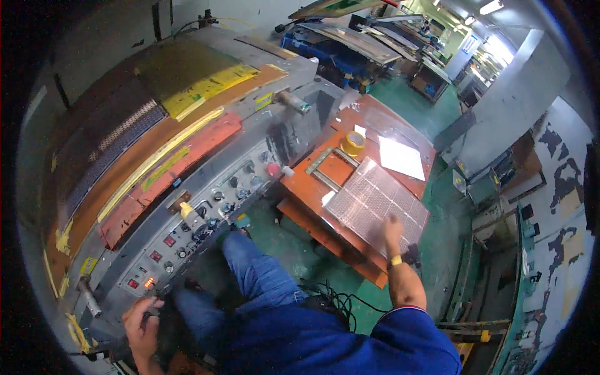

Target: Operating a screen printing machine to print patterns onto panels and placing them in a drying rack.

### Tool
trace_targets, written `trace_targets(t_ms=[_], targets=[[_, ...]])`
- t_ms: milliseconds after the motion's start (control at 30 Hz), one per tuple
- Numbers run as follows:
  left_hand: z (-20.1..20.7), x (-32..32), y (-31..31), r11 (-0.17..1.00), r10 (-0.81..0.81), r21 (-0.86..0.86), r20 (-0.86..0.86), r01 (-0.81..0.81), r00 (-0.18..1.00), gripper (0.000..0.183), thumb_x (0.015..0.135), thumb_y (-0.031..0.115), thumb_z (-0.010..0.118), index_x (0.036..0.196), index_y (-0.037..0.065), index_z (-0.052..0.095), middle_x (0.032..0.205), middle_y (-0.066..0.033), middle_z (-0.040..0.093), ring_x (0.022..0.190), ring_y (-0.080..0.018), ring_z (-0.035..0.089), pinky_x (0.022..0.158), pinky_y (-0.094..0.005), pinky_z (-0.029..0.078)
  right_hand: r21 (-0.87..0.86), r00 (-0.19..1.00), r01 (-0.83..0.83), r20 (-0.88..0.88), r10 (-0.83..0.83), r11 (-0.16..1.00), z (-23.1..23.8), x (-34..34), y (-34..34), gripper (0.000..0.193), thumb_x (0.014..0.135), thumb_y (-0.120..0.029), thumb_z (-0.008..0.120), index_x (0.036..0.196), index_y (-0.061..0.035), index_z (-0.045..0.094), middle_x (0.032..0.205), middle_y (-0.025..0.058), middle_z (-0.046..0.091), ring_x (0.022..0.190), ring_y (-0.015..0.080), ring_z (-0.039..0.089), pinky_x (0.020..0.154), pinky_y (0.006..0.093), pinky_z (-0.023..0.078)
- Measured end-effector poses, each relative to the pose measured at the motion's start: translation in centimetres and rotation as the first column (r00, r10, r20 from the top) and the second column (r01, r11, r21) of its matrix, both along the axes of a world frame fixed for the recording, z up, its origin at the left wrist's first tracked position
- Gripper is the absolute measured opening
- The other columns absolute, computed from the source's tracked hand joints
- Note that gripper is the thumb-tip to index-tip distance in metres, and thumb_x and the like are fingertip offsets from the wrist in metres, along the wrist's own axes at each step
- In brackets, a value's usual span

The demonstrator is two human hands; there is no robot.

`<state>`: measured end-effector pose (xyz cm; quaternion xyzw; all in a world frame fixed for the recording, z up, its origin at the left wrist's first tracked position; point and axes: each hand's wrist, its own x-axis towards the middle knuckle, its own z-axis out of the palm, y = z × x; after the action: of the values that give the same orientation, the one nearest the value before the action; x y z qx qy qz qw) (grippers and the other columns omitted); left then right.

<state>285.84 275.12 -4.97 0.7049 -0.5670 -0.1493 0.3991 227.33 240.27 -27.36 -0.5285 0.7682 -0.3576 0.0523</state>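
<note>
My right hand (392,232) is over a coppery patterned sheet (369,203) that lies on the orange-brown table to my right. Its fingers are curled together, and what they hold, if anything, is hidden. A yellow band circles that wrist. My left hand (142,326) is low at the left, beside the grey machine's control panel (206,212). Its fingers are bent in toward the thumb; whatever may be between them is too small to make out. Near the sheet's far corner lie a roll of yellow tape (353,144) and a white paper (401,157).
The grey machine (306,81) fills the left, with a red-orange bar (169,181), a yellow-edged screen frame (200,84) and knobs. A metal post (292,101) juts from its front. Black cables (340,300) trail behind me. Racks (500,269) stand along the right wall.
</note>
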Motion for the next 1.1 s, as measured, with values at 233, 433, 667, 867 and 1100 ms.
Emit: trace_targets(t_ms=[233,433,667,867,1100], targets=[[-1.4,-1.4,-2.8,0.988,-0.134,0.072,-0.004,0.134,0.991,0.046,0.084,0.037,0.06,0.103,-0.004,0.06,0.09,-0.0138,0.069,0.085,-0.0246,0.066,0.081,-0.034,0.048,0.396,0.884,0.446,-0.055,-0.465,0.802,-3.2,-14.7,7.8,0.042,0.079,-0.032,0.057,0.086,0.0089,0.065,0.091,0.0275,0.065,0.09,0.0431,0.063,0.072,0.0473,0.048],[-0.4,-3.3,-4.4,0.981,-0.148,0.116,-0.07,0.156,0.986,0.042,0.083,0.032,0.062,0.104,-0.004,0.06,0.089,-0.0133,0.069,0.083,-0.0232,0.065,0.079,-0.0335,0.048,0.404,0.834,0.501,0.012,-0.552,0.766,-2.3,-13.0,7.4,0.048,0.085,-0.037,0.052,0.089,0.0102,0.064,0.093,0.0302,0.063,0.095,0.0439,0.06,0.078,0.0475,0.047],[-0.3,-4.9,-6.5,0.972,-0.184,0.13,-0.079,0.194,0.98,0.031,0.076,0.014,0.064,0.102,-0.003,0.061,0.089,-0.0144,0.069,0.084,-0.0256,0.065,0.08,-0.0334,0.048,-0.156,0.823,0.413,0.485,-0.294,0.897,0.4,-17.2,7.4,0.041,0.091,-0.026,0.052,0.065,0.0057,0.053,0.063,0.0103,0.055,0.059,0.0185,0.044,0.056,0.0372,0.038],[1.0,-8.6,-11.9,0.891,-0.449,0.031,-0.089,0.454,0.889,0.032,0.078,0.011,0.065,0.107,-0.001,0.061,0.096,-0.013,0.067,0.088,-0.0254,0.064,0.08,-0.0338,0.049,-0.366,0.664,0.28,0.741,0.097,0.887,6.5,-16.0,8.2,0.033,0.095,-0.024,0.051,0.07,-0.0014,0.054,0.071,0.0008,0.054,0.064,0.0116,0.048,0.059,0.0298,0.04],[-1.4,-12.9,-17.0,0.96,-0.277,-0.107,-0.194,0.26,0.941,0.058,0.085,0.024,0.065,0.13,-0.003,0.041,0.121,-0.0192,0.054,0.108,-0.0295,0.055,0.088,-0.0364,0.049,-0.483,0.445,-0.182,0.736,0.51,0.856,11.8,-4.0,6.0,0.039,0.097,-0.029,0.043,0.113,0.0045,0.055,0.107,0.0103,0.06,0.093,0.02,0.058,0.083,0.0353,0.047]])
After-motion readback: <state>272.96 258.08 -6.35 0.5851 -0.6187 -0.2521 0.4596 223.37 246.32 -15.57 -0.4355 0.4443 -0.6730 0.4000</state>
